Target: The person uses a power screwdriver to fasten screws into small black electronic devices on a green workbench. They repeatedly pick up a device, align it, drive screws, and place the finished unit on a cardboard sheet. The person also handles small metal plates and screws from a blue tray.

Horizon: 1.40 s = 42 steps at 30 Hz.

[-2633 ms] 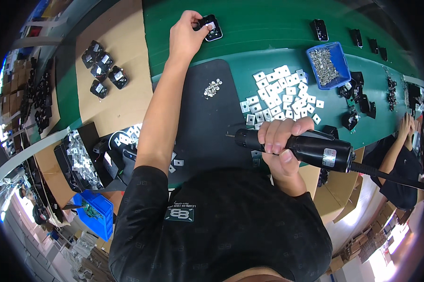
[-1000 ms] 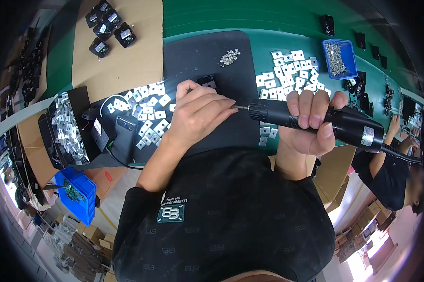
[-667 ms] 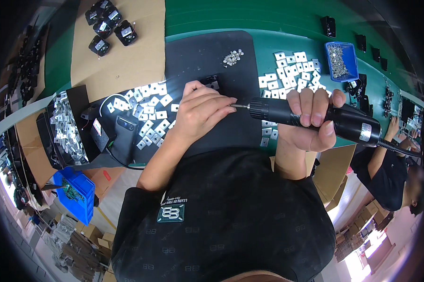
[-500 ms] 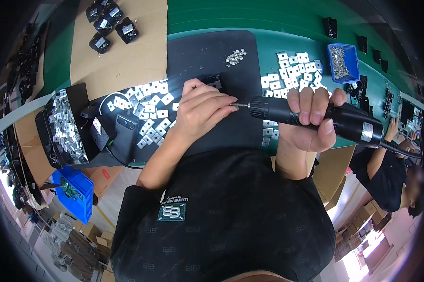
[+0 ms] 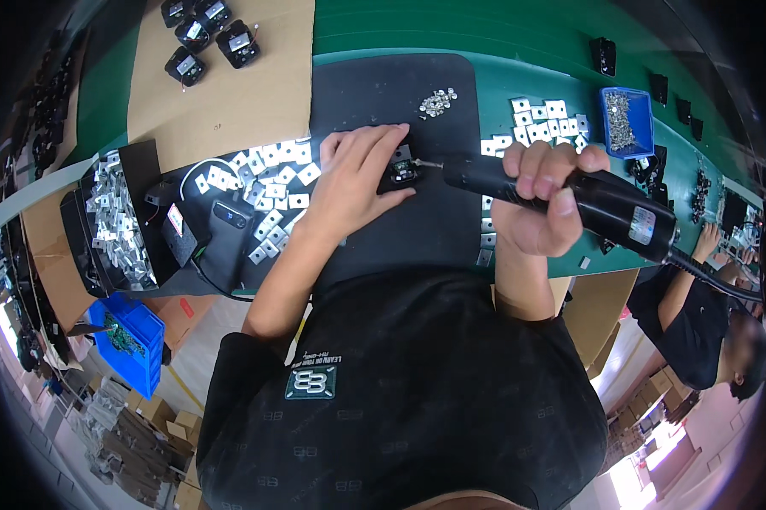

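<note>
My right hand [image 5: 540, 200] is wrapped round a black electric screwdriver [image 5: 621, 212], which lies nearly level with its bit pointing left. The bit's tip meets a small black plastic housing [image 5: 403, 172] that carries shiny metal parts. On the black mat, my left hand [image 5: 353, 183] holds this housing, fingers over its far side and thumb at its near side. Part of the housing is hidden under the fingers. Just beyond my hands, a small pile of screws [image 5: 438, 103] rests on the mat [image 5: 383, 85].
Silver metal plates [image 5: 272, 183] lie left of my hand, and more plates [image 5: 553, 119] lie right. A blue bin of screws [image 5: 640, 151] stands at the right. Finished-looking black housings [image 5: 238, 44] sit on cardboard [image 5: 221, 110]. A co-worker [image 5: 684, 327] works at far right.
My left hand has gone from pinching at the bit's tip to holding the housing on the mat. The screwdriver has shifted slightly left, and its bit now meets the housing.
</note>
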Tool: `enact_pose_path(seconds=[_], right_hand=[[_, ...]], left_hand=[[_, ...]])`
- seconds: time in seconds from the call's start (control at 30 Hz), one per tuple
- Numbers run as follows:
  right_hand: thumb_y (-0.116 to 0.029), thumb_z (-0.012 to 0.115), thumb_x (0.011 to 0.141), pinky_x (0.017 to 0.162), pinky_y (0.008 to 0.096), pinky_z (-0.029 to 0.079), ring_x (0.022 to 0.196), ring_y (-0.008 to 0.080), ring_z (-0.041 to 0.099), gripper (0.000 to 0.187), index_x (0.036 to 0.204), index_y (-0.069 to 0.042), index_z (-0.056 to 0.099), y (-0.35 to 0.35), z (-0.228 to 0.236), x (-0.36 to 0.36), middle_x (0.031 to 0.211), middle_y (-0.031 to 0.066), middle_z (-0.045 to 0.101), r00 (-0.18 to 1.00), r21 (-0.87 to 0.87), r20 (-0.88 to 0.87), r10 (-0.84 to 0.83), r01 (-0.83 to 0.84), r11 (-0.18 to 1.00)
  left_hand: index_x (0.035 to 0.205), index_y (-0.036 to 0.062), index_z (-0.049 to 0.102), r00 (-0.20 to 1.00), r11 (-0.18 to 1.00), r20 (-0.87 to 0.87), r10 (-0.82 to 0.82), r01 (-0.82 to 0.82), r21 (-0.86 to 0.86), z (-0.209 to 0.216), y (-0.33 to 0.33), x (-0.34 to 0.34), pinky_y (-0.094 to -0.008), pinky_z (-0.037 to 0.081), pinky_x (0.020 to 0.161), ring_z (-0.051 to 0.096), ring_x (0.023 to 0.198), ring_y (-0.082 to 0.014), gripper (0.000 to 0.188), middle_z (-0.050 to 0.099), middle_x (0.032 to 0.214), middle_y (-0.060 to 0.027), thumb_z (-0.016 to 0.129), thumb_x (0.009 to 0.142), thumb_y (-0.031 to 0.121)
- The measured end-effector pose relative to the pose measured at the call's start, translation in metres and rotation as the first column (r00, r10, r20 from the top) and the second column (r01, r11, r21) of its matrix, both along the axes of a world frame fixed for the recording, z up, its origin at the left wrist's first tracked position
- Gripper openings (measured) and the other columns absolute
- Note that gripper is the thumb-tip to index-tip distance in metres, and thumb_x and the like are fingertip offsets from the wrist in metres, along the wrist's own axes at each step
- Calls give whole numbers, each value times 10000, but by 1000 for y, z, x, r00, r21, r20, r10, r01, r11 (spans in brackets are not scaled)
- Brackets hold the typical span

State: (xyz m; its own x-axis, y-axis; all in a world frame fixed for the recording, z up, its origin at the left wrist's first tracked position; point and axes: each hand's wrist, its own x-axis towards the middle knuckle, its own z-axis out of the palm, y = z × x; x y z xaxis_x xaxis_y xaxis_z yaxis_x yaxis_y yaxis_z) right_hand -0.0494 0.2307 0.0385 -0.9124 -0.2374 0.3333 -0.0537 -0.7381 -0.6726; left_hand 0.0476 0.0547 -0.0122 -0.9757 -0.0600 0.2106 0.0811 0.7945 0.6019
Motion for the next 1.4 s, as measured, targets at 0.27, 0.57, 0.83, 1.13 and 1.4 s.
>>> enact_pose_path(seconds=[0.27,0.57,0.83,1.13,1.4], right_hand=[[-74,617,798,649,378,458,601,161,494,366,1100,-101,412,-17,-17,-2,682,39,503,997,74,-68,-36,41,996],[23,586,788,663,382,464,609,165,505,324,1041,-97,423,-19,-24,-5,724,52,518,993,63,-113,15,-8,998],[65,586,785,668,382,460,623,172,510,315,1001,-94,419,-23,-27,-9,716,60,505,981,54,-154,118,-111,992],[-79,591,800,649,329,403,609,128,447,284,1063,-123,493,-23,-17,-18,697,-1,471,999,59,-46,-16,19,998],[-96,584,800,669,335,414,644,137,469,380,1165,-88,476,62,19,-28,738,18,491,944,16,-108,-312,316,949]], left_hand=[[1227,106,565,1000,999,12,2,-2,33,1,5,-10,-397,320,928,535,1016,-231,747,574,1073,-57,829,535,206],[1216,110,570,1000,999,19,-25,24,39,0,5,-16,-391,324,921,537,976,-232,748,571,1032,-49,826,523,220],[1191,94,576,998,998,-35,-54,55,21,-1,-1,-23,-388,328,920,543,948,-235,744,576,988,-50,829,509,248],[1184,76,568,988,982,-13,-155,153,-108,10,-13,-30,-407,338,931,560,994,-241,713,588,1031,-74,807,553,306],[1210,41,489,988,959,-39,148,-153,-239,24,-131,-120,-427,460,883,547,1036,-381,595,542,1156,-201,692,675,203]])
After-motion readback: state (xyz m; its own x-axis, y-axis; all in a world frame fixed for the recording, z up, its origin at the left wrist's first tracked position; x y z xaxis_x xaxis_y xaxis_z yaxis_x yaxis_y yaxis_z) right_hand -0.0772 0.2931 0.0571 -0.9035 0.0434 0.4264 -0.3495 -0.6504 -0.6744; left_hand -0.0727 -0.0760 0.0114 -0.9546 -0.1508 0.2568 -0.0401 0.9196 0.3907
